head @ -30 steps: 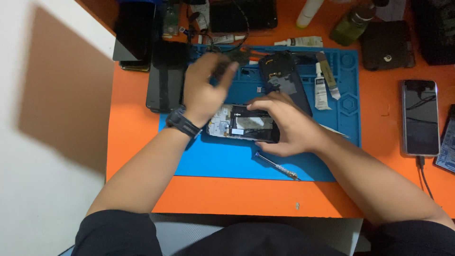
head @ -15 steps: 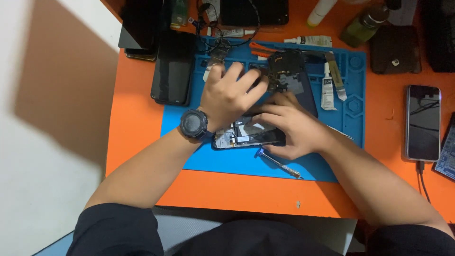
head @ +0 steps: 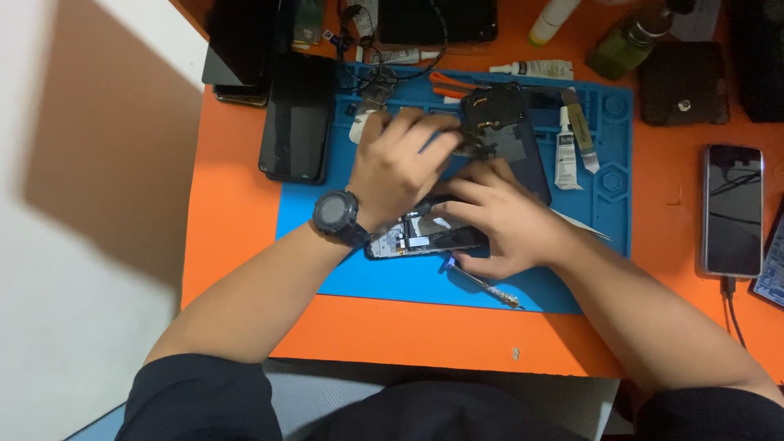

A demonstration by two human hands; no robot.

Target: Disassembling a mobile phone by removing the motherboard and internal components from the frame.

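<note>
While both hands press it, opened phone (head: 425, 237) on blue mat (head: 343, 261), screwdriver (head: 482, 283) beside

Left hand (head: 400, 167): back facing up, fingers curled inward and pinched together at the tips, wrist bent slightly, forearm bare and angled in from lower left. Right hand (head: 502, 220): palm down, fingers spread and pressed flat, thumb tucked beneath, forearm bare and angled in from lower right. Hands touching.
</note>
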